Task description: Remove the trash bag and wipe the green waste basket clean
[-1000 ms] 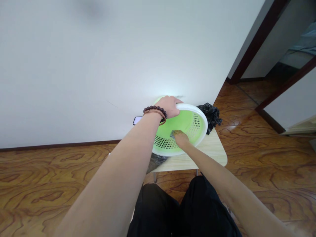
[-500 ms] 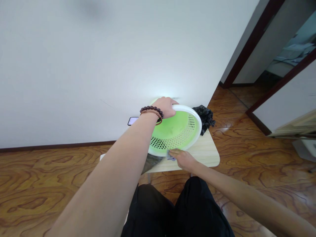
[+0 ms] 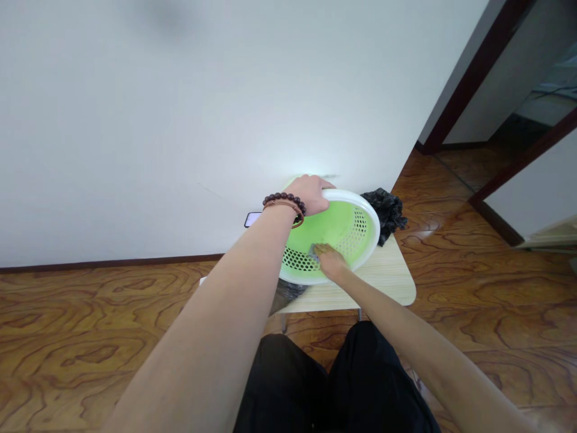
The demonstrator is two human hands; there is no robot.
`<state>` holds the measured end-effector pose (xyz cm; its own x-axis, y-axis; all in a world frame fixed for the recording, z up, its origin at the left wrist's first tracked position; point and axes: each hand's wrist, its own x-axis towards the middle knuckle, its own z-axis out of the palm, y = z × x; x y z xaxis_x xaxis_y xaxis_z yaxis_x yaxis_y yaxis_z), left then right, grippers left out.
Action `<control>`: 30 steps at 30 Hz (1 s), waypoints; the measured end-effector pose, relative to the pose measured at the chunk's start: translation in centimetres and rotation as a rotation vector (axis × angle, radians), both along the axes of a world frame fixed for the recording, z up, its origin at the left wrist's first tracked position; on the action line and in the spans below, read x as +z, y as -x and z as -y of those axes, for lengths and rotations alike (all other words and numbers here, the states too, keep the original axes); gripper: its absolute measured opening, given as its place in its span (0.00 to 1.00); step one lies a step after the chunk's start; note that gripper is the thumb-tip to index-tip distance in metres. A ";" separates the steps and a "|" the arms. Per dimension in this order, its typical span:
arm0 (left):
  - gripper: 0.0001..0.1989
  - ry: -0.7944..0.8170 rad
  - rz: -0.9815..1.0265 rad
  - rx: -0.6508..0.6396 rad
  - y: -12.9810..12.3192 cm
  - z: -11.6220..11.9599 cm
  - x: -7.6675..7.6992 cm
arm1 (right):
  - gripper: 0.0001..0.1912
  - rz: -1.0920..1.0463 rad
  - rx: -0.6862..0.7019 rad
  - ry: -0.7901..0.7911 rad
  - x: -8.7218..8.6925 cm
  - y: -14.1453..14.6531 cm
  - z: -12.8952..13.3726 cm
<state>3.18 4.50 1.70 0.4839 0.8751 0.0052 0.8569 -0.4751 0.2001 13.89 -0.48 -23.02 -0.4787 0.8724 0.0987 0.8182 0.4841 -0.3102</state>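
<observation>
A round green plastic basket [image 3: 336, 224] with a white rim and rows of holes is tilted on a small pale table [image 3: 392, 270], its opening toward me. My left hand [image 3: 312, 193], with bracelets at the wrist, is closed over the upper rim. Inside the basket, my right hand [image 3: 331, 261] is closed on a small grey cloth [image 3: 314, 252], which lies against the perforated inner wall. My left forearm hides the basket's left part.
Black crumpled plastic bag [image 3: 385, 215] at the table's right back corner. A phone [image 3: 252, 219] lies left of the basket, partly behind my arm. Dark translucent plastic [image 3: 287, 293] sits under the basket's lower left. White wall [image 3: 157, 132] behind; doorway at right.
My right hand has moved with the cloth from the basket's lower rim up into its inside. My left hand keeps its hold on the rim. The whole view has shifted slightly.
</observation>
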 end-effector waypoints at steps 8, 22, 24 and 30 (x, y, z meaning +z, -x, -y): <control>0.26 0.001 -0.001 0.009 0.0 -0.4 -0.2 | 0.27 -0.094 0.251 -0.091 0.9 -2.5 8.5; 0.26 -0.011 -0.018 0.005 0.0 -0.1 -0.2 | 0.21 0.114 0.014 -0.097 2.0 -3.0 -1.8; 0.26 -0.006 -0.013 0.004 -0.1 0.0 -0.2 | 0.21 0.130 -0.047 -0.083 1.3 -2.1 -1.4; 0.26 0.008 -0.001 0.014 -0.1 0.0 0.0 | 0.24 0.083 -0.058 -0.040 0.8 0.3 4.4</control>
<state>3.31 4.54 1.73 0.4719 0.8817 -0.0024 0.8635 -0.4616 0.2031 13.64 -4.89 -22.18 -0.4357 0.8950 0.0960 0.8673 0.4459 -0.2212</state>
